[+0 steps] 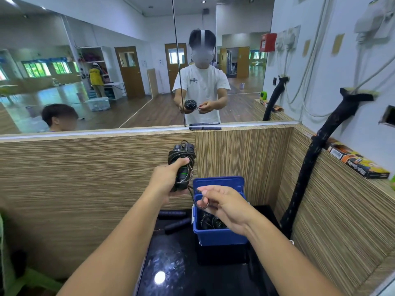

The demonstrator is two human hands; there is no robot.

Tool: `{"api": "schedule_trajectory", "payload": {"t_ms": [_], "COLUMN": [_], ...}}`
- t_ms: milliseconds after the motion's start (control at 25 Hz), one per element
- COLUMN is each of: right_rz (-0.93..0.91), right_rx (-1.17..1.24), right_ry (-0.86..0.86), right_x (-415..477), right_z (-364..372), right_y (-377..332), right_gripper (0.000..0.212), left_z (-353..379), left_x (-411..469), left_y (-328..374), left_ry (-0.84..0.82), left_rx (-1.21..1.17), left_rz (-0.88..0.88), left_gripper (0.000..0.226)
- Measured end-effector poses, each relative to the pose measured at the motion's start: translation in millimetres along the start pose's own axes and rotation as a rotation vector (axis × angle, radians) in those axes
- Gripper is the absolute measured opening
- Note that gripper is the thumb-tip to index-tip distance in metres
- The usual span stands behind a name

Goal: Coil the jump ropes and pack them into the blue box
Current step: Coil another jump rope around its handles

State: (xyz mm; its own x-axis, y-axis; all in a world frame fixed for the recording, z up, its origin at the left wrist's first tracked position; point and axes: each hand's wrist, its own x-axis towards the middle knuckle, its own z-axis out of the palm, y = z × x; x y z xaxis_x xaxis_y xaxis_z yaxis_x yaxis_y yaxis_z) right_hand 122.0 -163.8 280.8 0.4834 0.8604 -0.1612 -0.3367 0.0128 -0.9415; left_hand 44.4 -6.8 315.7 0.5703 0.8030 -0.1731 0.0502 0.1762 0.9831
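Note:
My left hand grips a black jump rope bundle, its handles held upright with the cord wound around them. A loose end of that cord runs down to my right hand, which pinches it in a small loop just above the blue box. The box stands open on the dark counter, its lid tilted up at the back. Coiled black ropes lie inside it. Two more black handles rest on the counter left of the box.
Striped wooden partition walls enclose the glossy black counter on the left, back and right. A thick black padded cable runs up the right wall. A pen lies on the ledge under a mirror; a printed carton sits on the right ledge.

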Motion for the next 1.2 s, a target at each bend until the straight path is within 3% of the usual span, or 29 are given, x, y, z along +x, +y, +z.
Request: {"api": "schedule_trajectory", "payload": {"t_ms": [240,640,1000,1120,1200], "right_rz": [0.168,0.079,-0.065,-0.073,-0.108], "right_rx": [0.198,0.434,0.374,0.407,0.434], "right_ry": [-0.017,-0.029,0.079,0.101,0.106], "right_x": [-1.9,-13.5,0.4,5.8,8.9], "right_z": [2.6,5.2,-0.2,4.2,4.9], "right_y": [0.5,-15.4,-39.1,-46.2,-48.7], "right_gripper": [0.016,0.019,0.020,0.018,0.017], "left_z": [6.8,34.5,38.6,39.8,40.4], "left_x": [3.8,-1.5,-19.3,-18.3,-16.4], "left_y": [-8.8,-24.4,-31.4,-33.8,-32.2], "left_ry": [0.042,0.173,0.202,0.201,0.180], "left_rx": [0.179,-0.158,0.251,0.217,0.038], "left_rz": [0.112,0.250,0.554,0.538,0.433], "left_gripper": [0.033,0.030,0.033,0.032,0.033]}}
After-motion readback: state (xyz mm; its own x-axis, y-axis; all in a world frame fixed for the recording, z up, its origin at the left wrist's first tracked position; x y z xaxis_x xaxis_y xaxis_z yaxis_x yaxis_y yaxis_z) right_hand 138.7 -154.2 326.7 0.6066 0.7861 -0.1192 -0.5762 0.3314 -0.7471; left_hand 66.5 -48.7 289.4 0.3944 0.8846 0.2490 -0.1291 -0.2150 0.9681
